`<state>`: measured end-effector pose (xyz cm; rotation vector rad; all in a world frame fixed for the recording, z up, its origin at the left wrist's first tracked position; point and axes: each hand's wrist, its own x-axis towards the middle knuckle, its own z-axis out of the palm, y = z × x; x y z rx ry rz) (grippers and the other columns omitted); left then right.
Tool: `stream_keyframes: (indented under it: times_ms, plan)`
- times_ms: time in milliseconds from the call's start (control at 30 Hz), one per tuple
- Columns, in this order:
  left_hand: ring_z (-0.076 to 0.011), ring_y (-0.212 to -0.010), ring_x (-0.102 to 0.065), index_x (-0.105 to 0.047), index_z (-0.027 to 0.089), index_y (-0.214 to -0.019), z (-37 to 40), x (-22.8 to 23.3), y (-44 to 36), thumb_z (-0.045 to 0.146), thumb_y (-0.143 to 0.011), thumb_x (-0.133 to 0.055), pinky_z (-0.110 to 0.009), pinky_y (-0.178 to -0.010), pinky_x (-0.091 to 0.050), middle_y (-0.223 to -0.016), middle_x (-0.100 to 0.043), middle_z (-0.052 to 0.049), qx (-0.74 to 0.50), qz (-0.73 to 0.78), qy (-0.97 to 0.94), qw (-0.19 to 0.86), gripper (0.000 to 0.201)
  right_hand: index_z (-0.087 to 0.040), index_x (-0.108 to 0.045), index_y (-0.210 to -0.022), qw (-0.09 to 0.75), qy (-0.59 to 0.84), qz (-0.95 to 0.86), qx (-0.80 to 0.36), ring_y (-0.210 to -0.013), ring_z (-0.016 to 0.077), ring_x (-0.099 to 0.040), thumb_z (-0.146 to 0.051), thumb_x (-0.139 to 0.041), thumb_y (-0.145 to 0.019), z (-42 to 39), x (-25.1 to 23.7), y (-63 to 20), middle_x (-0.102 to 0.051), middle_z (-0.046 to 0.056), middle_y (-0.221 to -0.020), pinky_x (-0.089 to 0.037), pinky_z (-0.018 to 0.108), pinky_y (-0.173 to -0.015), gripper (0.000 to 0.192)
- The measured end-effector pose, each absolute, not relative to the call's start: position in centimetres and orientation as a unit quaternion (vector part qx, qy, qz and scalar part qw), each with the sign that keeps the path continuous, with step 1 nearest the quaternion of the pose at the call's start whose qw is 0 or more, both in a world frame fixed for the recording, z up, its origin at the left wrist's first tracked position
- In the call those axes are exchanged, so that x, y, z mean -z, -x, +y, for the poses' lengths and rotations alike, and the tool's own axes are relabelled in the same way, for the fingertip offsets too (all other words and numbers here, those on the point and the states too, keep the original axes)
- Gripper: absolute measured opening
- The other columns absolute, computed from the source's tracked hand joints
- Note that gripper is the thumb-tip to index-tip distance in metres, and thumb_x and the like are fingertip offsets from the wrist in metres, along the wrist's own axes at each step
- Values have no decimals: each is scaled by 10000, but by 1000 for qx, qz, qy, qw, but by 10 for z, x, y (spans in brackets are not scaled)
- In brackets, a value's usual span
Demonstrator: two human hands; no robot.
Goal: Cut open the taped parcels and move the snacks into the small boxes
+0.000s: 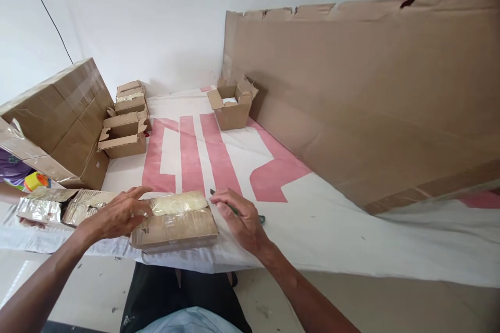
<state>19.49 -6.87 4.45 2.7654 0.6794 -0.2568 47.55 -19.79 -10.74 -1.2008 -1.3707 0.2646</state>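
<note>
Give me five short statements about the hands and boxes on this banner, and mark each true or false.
1. The left hand rests on the taped cardboard box. True.
2. The right hand lies over a thin dark tool, apparently green-handled scissors. True.
3. The small box near the far cardboard sheet is sealed shut. False: its flaps stand open.
4. The foil packets lie right of the taped box. False: they lie to its left.
5. The banner carries blue shapes. False: they are pink-red.
</note>
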Motion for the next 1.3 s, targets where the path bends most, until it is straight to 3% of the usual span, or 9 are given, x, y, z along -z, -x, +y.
stream_keyframes:
  times_ms: [133, 233, 400, 500, 700, 900, 1000, 1133, 1300]
  plan:
    - [-303, -1194, -701, -749, 256, -1069, -68, -32, -191, 125, -983, -498, -482, -1032, -527, -1454, -644, -93, 51, 259, -956, 126, 295, -208, -702, -1081, 502, 500, -703, -67, -934, 242, -693, -308, -674, -998, -214, 84, -463, -731, 71, -996, -574, 413, -891, 133]
    - [-286, -1112, -717, -698, 241, -1154, -70, -25, -188, 202, -1005, -524, -439, -995, -519, -1309, -713, -92, 18, 256, -956, 141, 232, -184, -697, -1156, 432, 523, -734, -29, -1024, 278, -685, -256, -773, -919, -223, 82, -457, -711, 114, -1111, -592, 440, -907, 259]
    - [-262, -1076, -695, -658, 242, -1172, -68, -15, -177, 145, -913, -568, -392, -1004, -495, -1144, -735, -55, -2, 262, -951, 164, 291, -176, -649, -1281, 389, 529, -754, 13, -1105, 286, -683, -113, -719, -910, -237, 86, -453, -685, 137, -1194, -609, 420, -935, 382]
    - [-263, -1092, -674, -645, 247, -1207, -62, -14, -170, 108, -831, -604, -393, -1020, -480, -1171, -730, -41, 9, 260, -947, 190, 403, -190, -620, -1327, 382, 534, -753, 26, -1108, 276, -682, -90, -654, -931, -244, 90, -450, -686, 127, -1182, -612, 409, -941, 410]
    - [-273, -1194, -659, -632, 262, -1257, -55, -14, -163, 68, -810, -605, -410, -1058, -474, -1283, -720, -53, 11, 220, -949, 225, 488, -225, -618, -1328, 331, 626, -706, 9, -1165, 314, -661, -154, -654, -910, -249, 97, -444, -671, 130, -1268, -612, 478, -958, 426]
    - [-266, -1279, -650, -624, 238, -1260, -65, 7, -161, -55, -724, -522, -446, -1144, -464, -1306, -728, -75, -48, 213, -956, 194, 619, -236, -602, -1349, 302, 663, -685, -9, -1276, 326, -621, -154, -606, -907, -241, 92, -446, -636, 136, -1362, -583, 489, -1034, 450]
    - [-253, -1328, -642, -626, 240, -1310, -71, 17, -158, -57, -722, -486, -476, -1229, -407, -1369, -726, -70, -74, 224, -951, 198, 674, -244, -579, -1374, 299, 670, -679, -15, -1286, 352, -613, -213, -677, -890, -240, 92, -448, -622, 142, -1392, -574, 525, -1045, 495]
    - [-265, -1344, -643, -644, 257, -1346, -77, 24, -153, 8, -843, -501, -509, -1251, -393, -1403, -725, -75, -101, 236, -943, 210, 580, -249, -550, -1416, 333, 671, -662, -23, -1316, 377, -588, -316, -749, -883, -243, 99, -446, -603, 154, -1421, -564, 571, -1046, 573]
    - [-275, -1210, -701, -681, 233, -1236, -83, 27, -158, 100, -936, -526, -501, -1181, -445, -1250, -774, -90, -130, 251, -937, 208, 363, -239, -516, -1459, 405, 687, -603, -26, -1322, 364, -581, -419, -713, -948, -244, 110, -438, -611, 162, -1409, -544, 579, -1065, 577]
